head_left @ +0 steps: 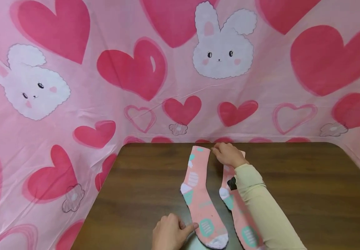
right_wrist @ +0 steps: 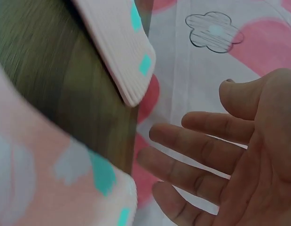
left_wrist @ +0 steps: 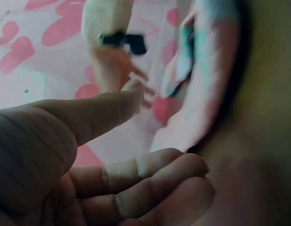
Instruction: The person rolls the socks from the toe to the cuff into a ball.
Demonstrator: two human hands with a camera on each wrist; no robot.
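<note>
Two pink socks with teal and white patches lie side by side on the brown table, cuffs toward the far edge. My left hand is beside the toe end of the left sock, its thumb tip right at the sock's edge. In the left wrist view its thumb extends straight and its fingers bend loosely. Over the cuff end of the right sock reaches my right hand, the forearm covering part of that sock. The right wrist view shows its fingers spread, holding nothing, just beyond both cuffs.
Behind the table hangs a pink cloth printed with hearts and rabbit faces, and it continues down both sides. A small black device is strapped at my right wrist. The table's far edge runs close behind the cuffs.
</note>
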